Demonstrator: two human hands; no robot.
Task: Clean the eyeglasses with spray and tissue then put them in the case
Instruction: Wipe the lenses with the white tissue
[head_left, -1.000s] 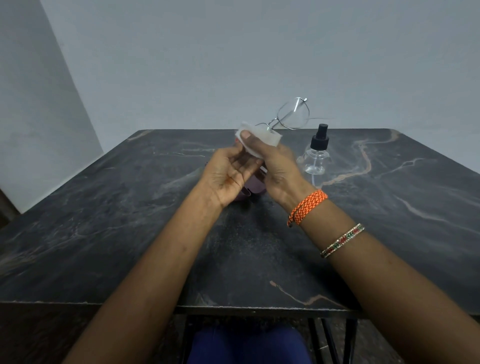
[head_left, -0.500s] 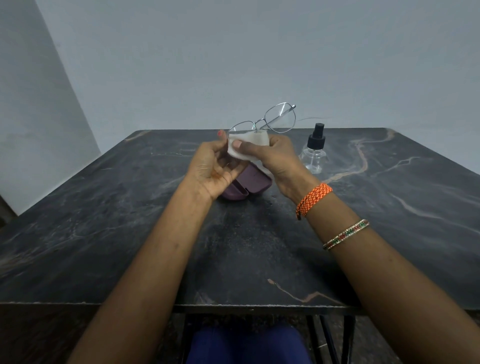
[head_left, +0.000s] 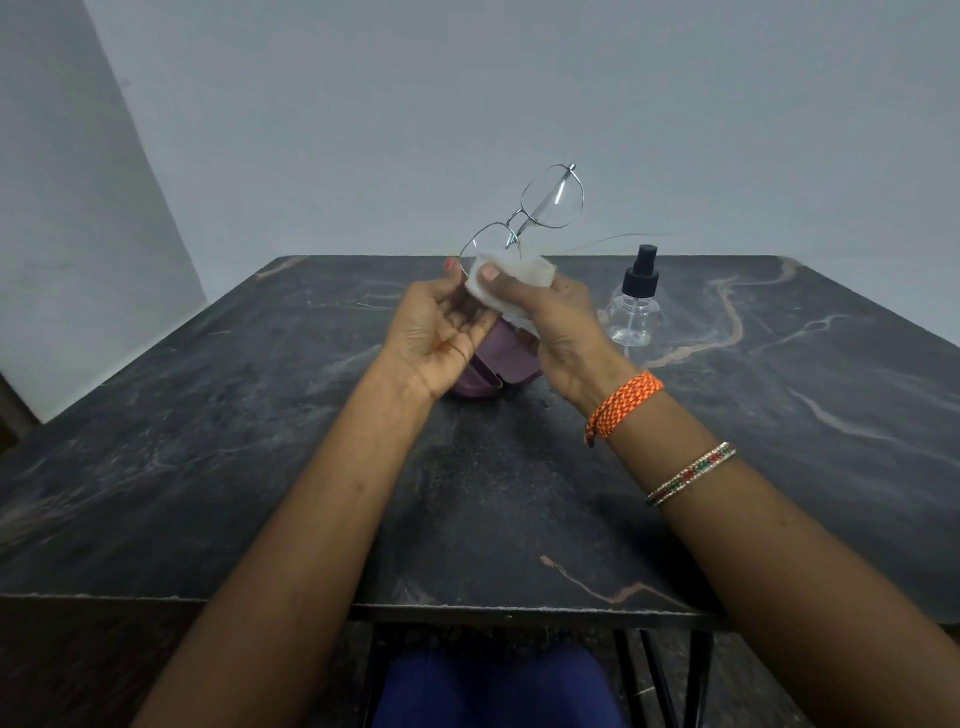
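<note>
above the bench (head_left: 260, 467), our left hand (head_left: 441, 338) pinches the glasses (head_left: 524, 218); right hand (head_left: 561, 322) fingers press tissue (head_left: 514, 280) on the near lens. squeezing hard could bend the thin frame.

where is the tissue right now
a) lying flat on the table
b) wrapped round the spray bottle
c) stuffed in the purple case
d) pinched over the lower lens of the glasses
d: the right hand pinches the white tissue over the lower lens of the eyeglasses, held up above the table.
</note>
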